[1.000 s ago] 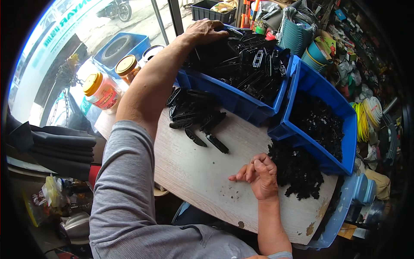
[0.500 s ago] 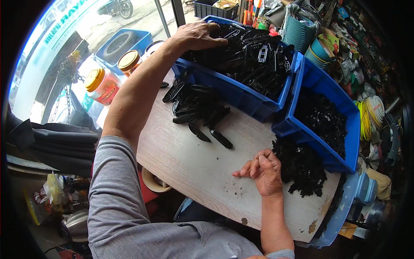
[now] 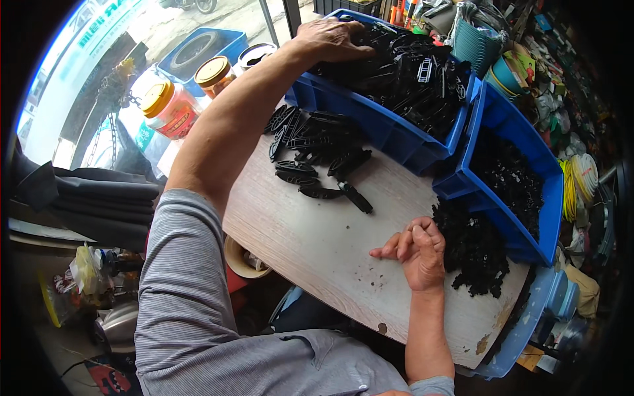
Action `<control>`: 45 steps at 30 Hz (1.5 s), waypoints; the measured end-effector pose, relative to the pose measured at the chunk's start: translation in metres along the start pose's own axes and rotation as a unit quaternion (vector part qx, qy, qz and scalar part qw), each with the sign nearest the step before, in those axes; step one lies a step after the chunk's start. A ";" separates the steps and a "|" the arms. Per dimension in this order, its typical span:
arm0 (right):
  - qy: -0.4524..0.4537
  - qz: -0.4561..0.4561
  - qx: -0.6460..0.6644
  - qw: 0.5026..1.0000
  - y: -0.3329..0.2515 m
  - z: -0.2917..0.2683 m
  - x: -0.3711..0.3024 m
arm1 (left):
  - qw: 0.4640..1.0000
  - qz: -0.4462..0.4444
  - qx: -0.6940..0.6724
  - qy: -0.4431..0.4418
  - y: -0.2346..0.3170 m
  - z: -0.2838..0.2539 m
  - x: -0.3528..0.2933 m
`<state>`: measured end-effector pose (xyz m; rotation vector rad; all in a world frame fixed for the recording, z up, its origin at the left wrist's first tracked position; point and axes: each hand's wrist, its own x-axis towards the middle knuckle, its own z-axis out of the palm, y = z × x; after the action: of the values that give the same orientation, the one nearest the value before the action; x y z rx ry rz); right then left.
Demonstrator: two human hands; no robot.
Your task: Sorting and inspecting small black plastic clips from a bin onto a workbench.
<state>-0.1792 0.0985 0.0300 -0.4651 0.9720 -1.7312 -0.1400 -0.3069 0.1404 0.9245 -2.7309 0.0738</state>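
Reaching far over the counter (image 3: 310,244), the person's left hand (image 3: 330,39) lies on the heap of long black plastic pieces (image 3: 403,72) in the near blue bin (image 3: 370,122). Its fingers curl down into the heap, but I cannot tell if they have hold of a piece. More of these long black pieces (image 3: 317,158) lie in a loose bunch on the counter, just beside that bin.

The right hand (image 3: 419,254) rests on the counter with its fingers bent in, a narrow grip with nothing I can see inside. It touches a pile of small black bits (image 3: 475,251). A second blue bin (image 3: 515,132) beside it holds more small bits.

It looks like the picking-up step. Lifting a piece out would call for a firm pinch.

The counter is pale wood, worn at its edge. Two jars with yellow lids (image 3: 165,105) stand by the window, and the shelves to the right are crowded with things.
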 end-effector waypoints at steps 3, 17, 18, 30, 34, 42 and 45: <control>0.003 -0.001 -0.016 1.000 0.000 0.002 0.001 | 1.000 0.000 -0.002 0.003 -0.008 0.010 0.009; -0.015 -0.005 -0.002 1.000 0.003 -0.005 0.003 | 0.997 0.047 -0.019 0.061 0.024 -0.027 -0.033; -0.019 -0.004 -0.003 1.000 0.004 -0.003 0.003 | 0.993 0.052 -0.106 -0.016 0.002 -0.026 -0.013; 0.006 -0.001 -0.001 1.000 -0.003 0.005 0.000 | 0.985 0.057 -0.048 0.158 -0.001 0.013 -0.022; 0.012 -0.003 -0.004 1.000 -0.003 0.006 0.000 | 0.979 0.049 -0.043 0.195 0.004 0.007 -0.028; 0.009 -0.002 -0.002 1.000 -0.003 0.004 0.000 | 0.935 -0.005 -0.109 0.338 0.017 -0.014 -0.076; 0.020 -0.001 -0.013 1.000 -0.002 0.005 0.000 | 0.911 -0.011 -0.120 0.394 0.011 -0.005 -0.103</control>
<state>-0.1767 0.0968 0.0348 -0.4495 1.0231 -1.7372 -0.0663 -0.2368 0.1191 0.6570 -1.9240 0.0820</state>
